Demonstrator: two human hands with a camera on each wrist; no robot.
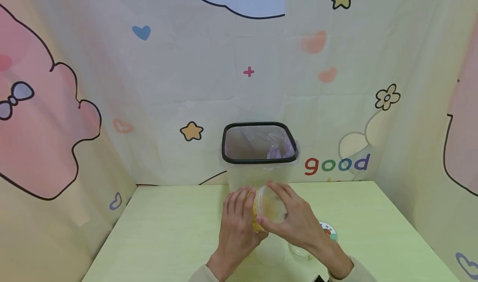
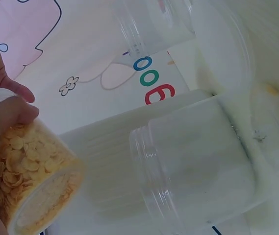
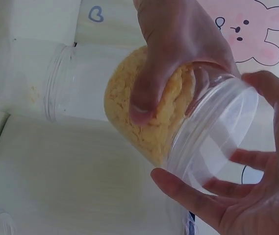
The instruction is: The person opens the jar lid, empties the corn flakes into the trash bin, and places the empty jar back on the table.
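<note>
My left hand (image 1: 239, 222) grips a clear plastic jar of yellow flakes (image 1: 255, 211) round its side, with the jar tilted so its mouth faces right. The fingers and thumb of my right hand (image 1: 298, 215) hold the rim of a translucent lid (image 1: 271, 205) against the mouth. In the right wrist view, flakes (image 3: 149, 112) fill the lower part of the jar, my left thumb lies across its side, and the lid (image 3: 227, 137) covers the mouth. How tightly the lid sits I cannot tell. In the left wrist view, the jar's base (image 2: 51, 200) points toward the lower right.
A clear jar (image 1: 298, 252) stands partly under my right forearm, near a round printed label (image 1: 328, 231). A pale translucent disc (image 1: 270, 251) lies on the green table (image 1: 168, 232) below my hands. At the back stands a black-rimmed bin (image 1: 257, 161) lined with a bag.
</note>
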